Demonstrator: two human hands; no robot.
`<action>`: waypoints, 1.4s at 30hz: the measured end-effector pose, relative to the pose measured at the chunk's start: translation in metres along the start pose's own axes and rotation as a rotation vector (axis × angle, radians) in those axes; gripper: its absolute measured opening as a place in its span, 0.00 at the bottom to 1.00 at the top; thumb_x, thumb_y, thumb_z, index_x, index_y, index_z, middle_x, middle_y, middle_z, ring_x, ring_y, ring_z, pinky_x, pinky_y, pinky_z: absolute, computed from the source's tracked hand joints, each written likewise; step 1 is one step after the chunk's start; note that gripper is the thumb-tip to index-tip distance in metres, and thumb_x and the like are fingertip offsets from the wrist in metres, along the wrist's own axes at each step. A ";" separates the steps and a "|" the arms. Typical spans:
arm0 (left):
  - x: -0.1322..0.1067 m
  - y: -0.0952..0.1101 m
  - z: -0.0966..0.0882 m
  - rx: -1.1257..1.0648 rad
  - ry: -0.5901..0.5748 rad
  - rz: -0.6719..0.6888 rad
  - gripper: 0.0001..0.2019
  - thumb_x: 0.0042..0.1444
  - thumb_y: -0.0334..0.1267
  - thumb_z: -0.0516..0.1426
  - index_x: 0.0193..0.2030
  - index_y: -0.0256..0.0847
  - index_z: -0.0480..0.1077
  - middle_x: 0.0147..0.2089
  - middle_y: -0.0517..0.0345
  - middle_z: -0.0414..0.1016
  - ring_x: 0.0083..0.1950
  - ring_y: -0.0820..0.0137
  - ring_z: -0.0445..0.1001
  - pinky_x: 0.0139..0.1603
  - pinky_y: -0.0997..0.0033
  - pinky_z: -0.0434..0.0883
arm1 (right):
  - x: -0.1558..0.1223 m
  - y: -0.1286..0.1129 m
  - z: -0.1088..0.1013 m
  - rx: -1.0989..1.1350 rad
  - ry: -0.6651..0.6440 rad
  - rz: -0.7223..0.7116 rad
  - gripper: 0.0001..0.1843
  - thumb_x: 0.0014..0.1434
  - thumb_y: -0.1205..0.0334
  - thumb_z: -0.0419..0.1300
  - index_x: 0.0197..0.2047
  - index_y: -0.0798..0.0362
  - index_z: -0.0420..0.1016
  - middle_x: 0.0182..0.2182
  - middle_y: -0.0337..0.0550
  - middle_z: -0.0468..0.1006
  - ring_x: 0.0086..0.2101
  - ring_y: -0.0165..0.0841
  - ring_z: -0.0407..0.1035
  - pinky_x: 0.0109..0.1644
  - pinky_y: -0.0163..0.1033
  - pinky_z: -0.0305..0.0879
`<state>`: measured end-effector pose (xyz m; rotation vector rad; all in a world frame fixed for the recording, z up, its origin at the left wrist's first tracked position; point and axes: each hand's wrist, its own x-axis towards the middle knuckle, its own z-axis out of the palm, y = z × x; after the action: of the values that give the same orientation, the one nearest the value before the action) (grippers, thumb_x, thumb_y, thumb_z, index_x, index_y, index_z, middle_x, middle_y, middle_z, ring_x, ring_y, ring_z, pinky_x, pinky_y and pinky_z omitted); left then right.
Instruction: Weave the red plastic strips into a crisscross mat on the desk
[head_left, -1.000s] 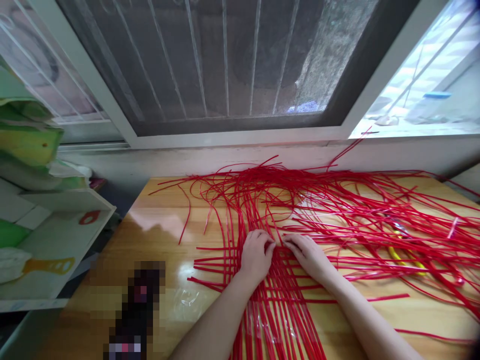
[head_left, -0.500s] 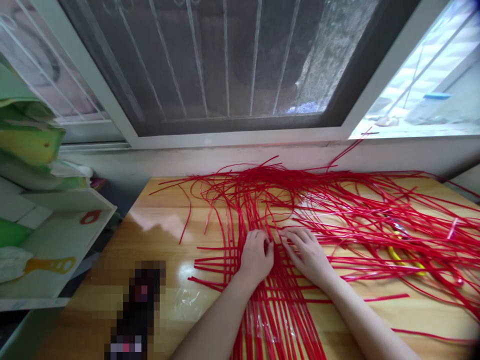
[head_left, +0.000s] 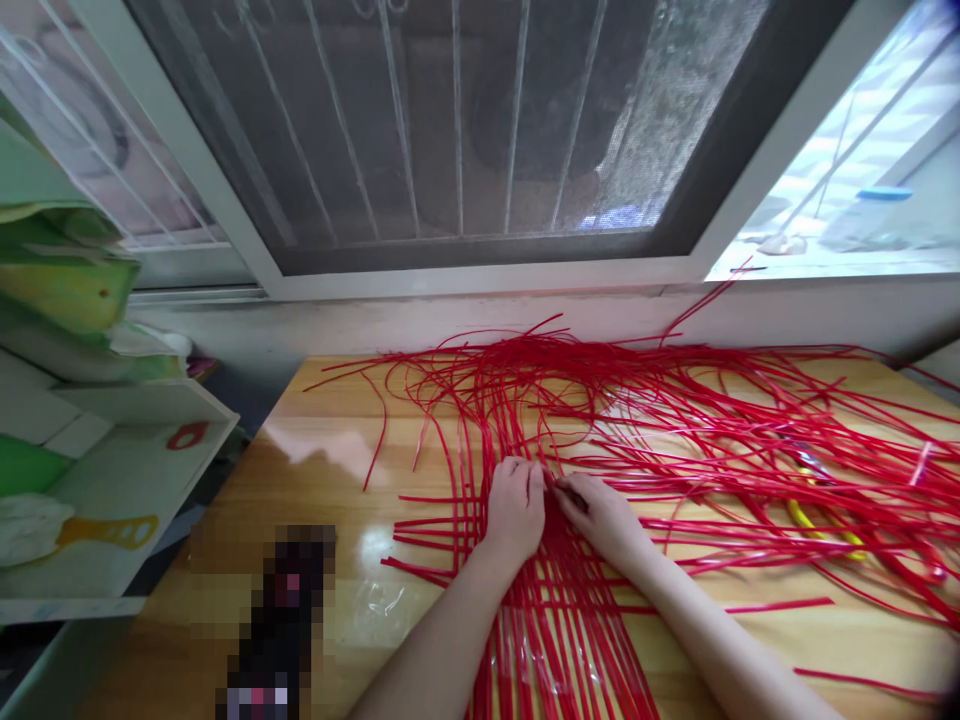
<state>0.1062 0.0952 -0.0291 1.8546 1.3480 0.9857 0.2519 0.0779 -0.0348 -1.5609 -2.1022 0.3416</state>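
Long red plastic strips [head_left: 547, 600] run lengthwise over the wooden table and are crossed by other red strips, forming a loose weave. Over the upper part of the weave lies my left hand [head_left: 516, 505], its fingers curled down onto the strips. Close on its right, my right hand [head_left: 600, 515] has its thumb and fingers drawn together at a strip; which strip is hard to make out. Short strip ends [head_left: 427, 525] stick out to the left of my left hand. Clear tape [head_left: 525, 655] lies across the lengthwise strips near the front.
A tangle of loose red strips [head_left: 570, 360] fills the back of the table and spreads right. Yellow-handled pliers [head_left: 806, 515] lie partly under them. A pixelated dark object [head_left: 281, 620] is at left on the table [head_left: 345, 460]. Behind stands a window [head_left: 480, 270]; a white shelf [head_left: 112, 500] is left.
My right hand has moved slightly left, and its fingers, spread before, are now drawn together beside my left hand. The left hand stays over the weave. The view has shifted a little.
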 end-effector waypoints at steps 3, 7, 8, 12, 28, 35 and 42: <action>0.002 0.000 0.005 0.114 -0.024 -0.011 0.13 0.56 0.33 0.47 0.45 0.39 0.67 0.43 0.51 0.66 0.46 0.65 0.63 0.50 0.62 0.63 | 0.000 -0.002 0.001 0.025 -0.001 0.084 0.13 0.57 0.60 0.46 0.30 0.53 0.69 0.28 0.45 0.74 0.31 0.35 0.68 0.35 0.39 0.64; 0.005 0.000 0.011 0.207 -0.024 -0.034 0.16 0.51 0.33 0.51 0.48 0.37 0.66 0.44 0.49 0.65 0.48 0.62 0.62 0.51 0.58 0.61 | 0.000 -0.005 0.000 0.012 -0.010 0.130 0.14 0.57 0.59 0.45 0.25 0.51 0.67 0.24 0.43 0.73 0.26 0.34 0.67 0.31 0.37 0.62; 0.007 0.001 0.012 0.206 -0.026 -0.048 0.15 0.51 0.33 0.51 0.46 0.38 0.66 0.43 0.49 0.65 0.47 0.62 0.62 0.51 0.58 0.61 | 0.000 -0.004 0.000 0.013 -0.009 0.136 0.15 0.57 0.59 0.45 0.24 0.51 0.66 0.23 0.42 0.72 0.25 0.34 0.66 0.30 0.37 0.61; 0.015 0.003 0.015 0.179 -0.028 -0.132 0.10 0.46 0.34 0.55 0.37 0.38 0.69 0.39 0.50 0.67 0.45 0.61 0.64 0.49 0.57 0.62 | 0.002 -0.003 -0.002 0.029 -0.013 0.169 0.14 0.57 0.58 0.45 0.24 0.51 0.65 0.21 0.41 0.72 0.23 0.34 0.66 0.27 0.36 0.58; 0.005 -0.005 -0.003 -0.047 -0.043 0.052 0.10 0.50 0.29 0.51 0.37 0.41 0.70 0.40 0.55 0.68 0.44 0.69 0.66 0.47 0.66 0.65 | 0.004 0.003 0.001 0.204 -0.100 0.126 0.11 0.53 0.64 0.48 0.36 0.53 0.71 0.32 0.45 0.75 0.34 0.36 0.69 0.38 0.40 0.63; 0.004 -0.010 0.002 -0.124 0.023 -0.066 0.08 0.55 0.33 0.50 0.42 0.41 0.64 0.36 0.57 0.71 0.40 0.70 0.69 0.44 0.66 0.67 | 0.001 -0.007 -0.004 0.164 -0.112 0.120 0.09 0.50 0.66 0.50 0.35 0.54 0.68 0.27 0.41 0.71 0.26 0.32 0.64 0.29 0.36 0.62; 0.006 -0.012 -0.002 -0.274 0.077 -0.058 0.16 0.49 0.25 0.51 0.46 0.40 0.59 0.38 0.57 0.65 0.37 0.74 0.67 0.41 0.70 0.68 | -0.003 -0.012 0.000 0.021 0.095 -0.006 0.18 0.49 0.68 0.52 0.46 0.54 0.64 0.38 0.48 0.72 0.38 0.38 0.66 0.43 0.44 0.64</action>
<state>0.0996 0.1040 -0.0364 1.5788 1.2343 1.1586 0.2422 0.0711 -0.0301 -1.5283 -2.0242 0.2817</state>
